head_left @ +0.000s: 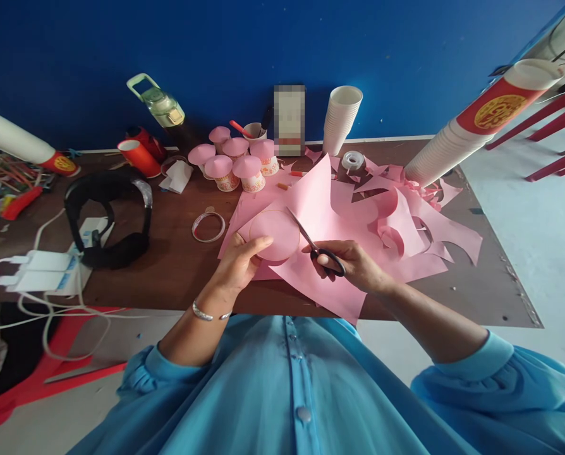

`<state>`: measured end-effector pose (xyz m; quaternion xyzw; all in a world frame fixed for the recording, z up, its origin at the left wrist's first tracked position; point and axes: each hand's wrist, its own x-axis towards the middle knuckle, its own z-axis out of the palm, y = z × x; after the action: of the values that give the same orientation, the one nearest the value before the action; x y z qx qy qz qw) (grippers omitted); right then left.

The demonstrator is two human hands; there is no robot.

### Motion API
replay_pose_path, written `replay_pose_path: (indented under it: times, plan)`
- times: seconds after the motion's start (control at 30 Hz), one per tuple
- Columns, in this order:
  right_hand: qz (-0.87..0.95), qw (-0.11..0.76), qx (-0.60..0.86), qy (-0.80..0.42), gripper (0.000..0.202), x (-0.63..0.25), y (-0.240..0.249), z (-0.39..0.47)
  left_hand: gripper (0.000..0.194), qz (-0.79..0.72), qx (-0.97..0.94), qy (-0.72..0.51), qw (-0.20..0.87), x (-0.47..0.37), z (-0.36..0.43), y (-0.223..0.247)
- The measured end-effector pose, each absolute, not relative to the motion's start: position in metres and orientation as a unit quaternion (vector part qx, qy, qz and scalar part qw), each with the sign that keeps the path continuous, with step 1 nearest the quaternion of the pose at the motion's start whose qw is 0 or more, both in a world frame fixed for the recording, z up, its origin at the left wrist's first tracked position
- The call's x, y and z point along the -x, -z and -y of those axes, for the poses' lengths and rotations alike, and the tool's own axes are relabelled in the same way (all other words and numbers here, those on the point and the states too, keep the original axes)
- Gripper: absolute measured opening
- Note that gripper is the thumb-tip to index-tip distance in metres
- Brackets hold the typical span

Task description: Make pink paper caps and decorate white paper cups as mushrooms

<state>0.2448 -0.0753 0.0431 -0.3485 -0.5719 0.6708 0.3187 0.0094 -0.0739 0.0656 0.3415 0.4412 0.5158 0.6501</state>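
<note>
My left hand pinches a sheet of pink paper at its left side, thumb on top. A thin circle outline is drawn on this sheet. In my right hand is a pair of black-handled scissors, fingers through the loops. The blades lie along the right edge of the drawn circle, with the cut paper standing up behind and hanging down in front. More pink sheets lie underneath. Several paper cups with pink cone tops stand behind my left hand.
A stack of white paper cups and a phone stand by the blue wall. Pink scraps and a tilted cup stack are at right. A tape roll, black headset and white charger with cables lie left.
</note>
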Motion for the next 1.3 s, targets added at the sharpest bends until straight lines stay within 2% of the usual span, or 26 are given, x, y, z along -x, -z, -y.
replay_pose_path:
  times: [0.73,1.3]
  plan:
    - [0.569,0.311,0.341,-0.68,0.051,-0.249,-0.042,0.077,0.045,-0.427,-0.36,-0.509,0.655,-0.004,0.07,-0.068]
    - [0.561,0.305,0.338,-0.691,0.046,-0.251,-0.04,0.077,0.045,-0.428,-0.37,-0.491,0.663,0.007,0.066,-0.065]
